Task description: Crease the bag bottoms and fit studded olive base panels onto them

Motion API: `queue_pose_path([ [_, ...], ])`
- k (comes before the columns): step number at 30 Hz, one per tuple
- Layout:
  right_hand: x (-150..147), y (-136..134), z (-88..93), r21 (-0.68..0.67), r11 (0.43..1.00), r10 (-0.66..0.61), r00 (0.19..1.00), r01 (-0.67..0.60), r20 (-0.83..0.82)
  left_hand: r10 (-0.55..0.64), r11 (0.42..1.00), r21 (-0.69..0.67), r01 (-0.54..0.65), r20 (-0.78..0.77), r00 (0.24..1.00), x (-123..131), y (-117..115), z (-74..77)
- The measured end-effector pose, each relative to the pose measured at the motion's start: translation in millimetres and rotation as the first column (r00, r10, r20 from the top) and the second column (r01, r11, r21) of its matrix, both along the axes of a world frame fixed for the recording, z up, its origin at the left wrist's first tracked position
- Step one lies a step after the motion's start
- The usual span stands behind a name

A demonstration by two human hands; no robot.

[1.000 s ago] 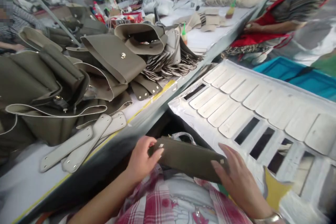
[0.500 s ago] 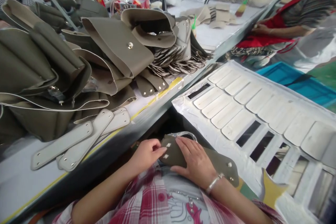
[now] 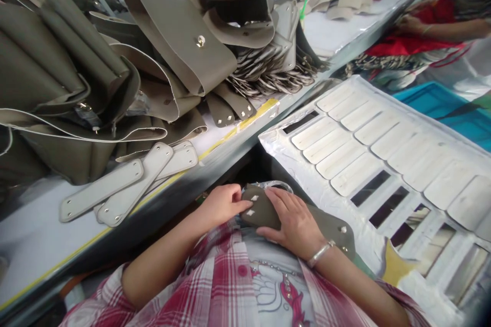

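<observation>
My left hand [image 3: 221, 206] presses its fingertips on the near end of an olive leather strap [image 3: 261, 209], which has small white squares on it. My right hand [image 3: 291, 224] lies across the strap's middle, and the far end with its metal studs sticks out past that wrist. A clear plastic loop [image 3: 278, 186] shows behind the strap. Left of my hands, several cream strap pieces with studs [image 3: 102, 190] lie at the table's edge, below a heap of olive leather bag parts [image 3: 180, 36].
To the right, a foil-covered board [image 3: 307, 153] carries rows of cream strips [image 3: 347, 173]. A yellow star-shaped scrap [image 3: 395, 263] lies at its near edge. Beyond it are a blue bin [image 3: 445, 112] and a co-worker's hand [image 3: 410, 24].
A second ago my hands held the strap at its two ends. My right hand has since moved across its middle, and the strap now sits nearer my body. The view has tilted slightly.
</observation>
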State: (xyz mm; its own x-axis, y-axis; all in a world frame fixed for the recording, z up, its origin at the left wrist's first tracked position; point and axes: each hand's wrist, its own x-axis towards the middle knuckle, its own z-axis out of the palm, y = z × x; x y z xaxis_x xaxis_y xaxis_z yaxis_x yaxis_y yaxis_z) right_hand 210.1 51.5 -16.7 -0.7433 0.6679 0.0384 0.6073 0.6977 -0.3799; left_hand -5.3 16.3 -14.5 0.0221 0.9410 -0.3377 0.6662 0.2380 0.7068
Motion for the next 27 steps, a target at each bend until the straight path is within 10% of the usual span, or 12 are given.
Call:
queue_pose_path([
  [17,-28.1,-12.3,6.6,-0.041,0.991,-0.13,0.991,0.13,-0.006,-0.011,0.999,-0.039,0.026,0.341,0.94,-3.8,-7.0,-23.1],
  [27,-23.3,-5.6,4.2,-0.072,0.997,-0.037,0.999,0.037,0.003,-0.143,0.99,0.02,0.142,0.245,0.959,-9.4,6.6,-20.1],
])
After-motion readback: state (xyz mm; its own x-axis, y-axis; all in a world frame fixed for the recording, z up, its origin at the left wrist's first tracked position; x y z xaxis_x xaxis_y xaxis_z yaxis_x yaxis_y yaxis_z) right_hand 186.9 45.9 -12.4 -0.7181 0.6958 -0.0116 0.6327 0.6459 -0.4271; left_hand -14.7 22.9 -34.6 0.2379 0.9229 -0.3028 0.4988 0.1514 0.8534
